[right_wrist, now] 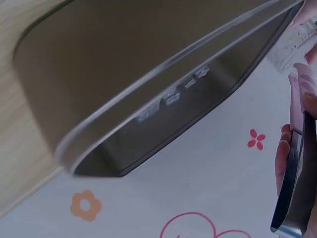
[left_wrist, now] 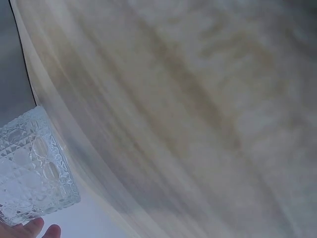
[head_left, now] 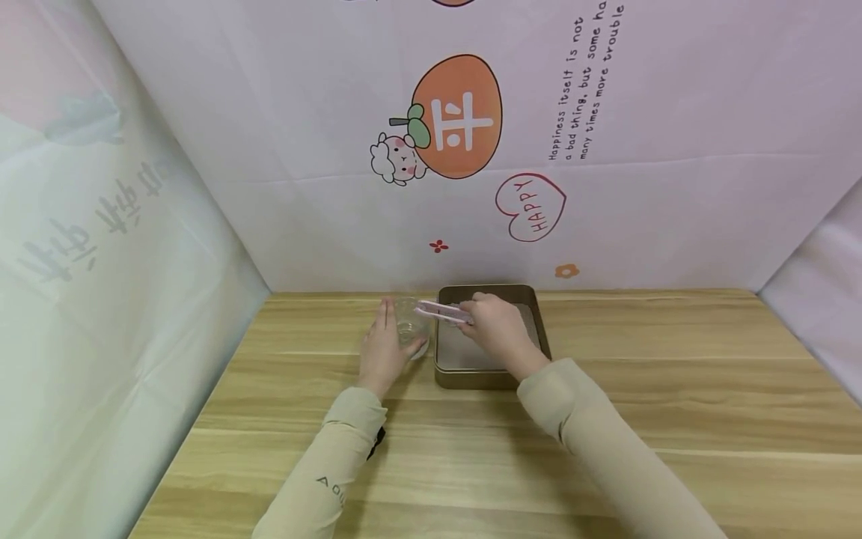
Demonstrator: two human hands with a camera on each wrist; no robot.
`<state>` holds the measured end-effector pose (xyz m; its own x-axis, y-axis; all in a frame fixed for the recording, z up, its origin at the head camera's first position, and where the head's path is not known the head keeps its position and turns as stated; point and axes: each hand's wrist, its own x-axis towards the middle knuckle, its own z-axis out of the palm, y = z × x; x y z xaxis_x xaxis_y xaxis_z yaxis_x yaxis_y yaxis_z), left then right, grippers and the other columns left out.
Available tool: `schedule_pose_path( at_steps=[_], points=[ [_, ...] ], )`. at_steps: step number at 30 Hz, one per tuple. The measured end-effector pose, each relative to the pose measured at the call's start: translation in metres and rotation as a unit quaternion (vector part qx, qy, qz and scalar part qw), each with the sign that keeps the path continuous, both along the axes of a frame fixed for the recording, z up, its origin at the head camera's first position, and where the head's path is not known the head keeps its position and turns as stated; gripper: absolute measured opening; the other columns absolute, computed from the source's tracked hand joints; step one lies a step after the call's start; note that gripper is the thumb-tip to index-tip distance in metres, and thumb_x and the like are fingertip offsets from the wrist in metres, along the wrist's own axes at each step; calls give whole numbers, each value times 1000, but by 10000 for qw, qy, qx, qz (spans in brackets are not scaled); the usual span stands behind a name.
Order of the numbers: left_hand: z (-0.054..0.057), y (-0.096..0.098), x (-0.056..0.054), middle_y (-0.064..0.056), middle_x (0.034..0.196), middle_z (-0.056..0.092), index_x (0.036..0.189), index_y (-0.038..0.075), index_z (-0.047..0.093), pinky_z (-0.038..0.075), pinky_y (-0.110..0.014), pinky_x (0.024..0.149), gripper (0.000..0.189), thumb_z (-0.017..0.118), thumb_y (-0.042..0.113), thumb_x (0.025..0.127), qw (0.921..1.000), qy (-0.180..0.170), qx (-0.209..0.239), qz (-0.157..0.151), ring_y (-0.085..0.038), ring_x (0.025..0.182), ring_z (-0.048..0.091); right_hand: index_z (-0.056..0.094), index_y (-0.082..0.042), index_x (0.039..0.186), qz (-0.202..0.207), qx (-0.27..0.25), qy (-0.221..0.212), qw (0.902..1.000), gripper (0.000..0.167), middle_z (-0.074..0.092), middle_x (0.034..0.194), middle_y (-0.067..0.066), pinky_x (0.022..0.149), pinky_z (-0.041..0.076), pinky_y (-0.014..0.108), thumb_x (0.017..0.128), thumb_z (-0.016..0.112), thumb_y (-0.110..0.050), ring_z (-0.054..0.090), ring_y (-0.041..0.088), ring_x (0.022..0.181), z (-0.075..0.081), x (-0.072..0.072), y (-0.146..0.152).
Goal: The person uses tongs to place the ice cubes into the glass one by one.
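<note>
My left hand (head_left: 381,349) holds a clear cut glass (head_left: 408,320) on the wooden table, thumb on the near side and fingers at the far side. In the left wrist view the glass (left_wrist: 37,171) shows a faceted diamond pattern. My right hand (head_left: 500,329) grips metal tongs with pink ends (right_wrist: 298,163) above a bronze-coloured tin (head_left: 481,379). The tongs' tips point left, at the glass rim; whether anything is between them I cannot tell. Several small clear pieces (right_wrist: 172,95) show inside the tin in the right wrist view.
The wooden table (head_left: 269,419) runs back to a printed white cloth (head_left: 323,224) just behind the tin and glass. Another cloth hangs on the left (head_left: 128,299), and one on the right (head_left: 828,292).
</note>
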<state>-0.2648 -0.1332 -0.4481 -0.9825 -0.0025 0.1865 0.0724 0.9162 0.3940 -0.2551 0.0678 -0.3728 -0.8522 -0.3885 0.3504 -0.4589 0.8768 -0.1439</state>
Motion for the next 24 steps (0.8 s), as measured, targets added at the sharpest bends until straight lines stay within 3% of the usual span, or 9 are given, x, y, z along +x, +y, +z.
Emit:
schedule_pose_path(
  at_steps=[10,24],
  points=[
    [-3,1,1,-17,159,22,151,-1,18,41,-48,110,99,69,48,83,9997,227,-78,-33,-36,136,41,75,-13,103,44,312,-346,9989,23,67,80,5,58,56,36,82,75,-22,65,22,73,0,-5,-21],
    [-1,1,1,-16,159,21,152,1,15,38,-48,112,99,68,49,84,10000,14,-74,16,-35,138,39,76,-12,98,-122,232,-735,9969,19,69,85,4,64,57,37,82,74,-23,67,22,79,3,-7,-31]
  ],
)
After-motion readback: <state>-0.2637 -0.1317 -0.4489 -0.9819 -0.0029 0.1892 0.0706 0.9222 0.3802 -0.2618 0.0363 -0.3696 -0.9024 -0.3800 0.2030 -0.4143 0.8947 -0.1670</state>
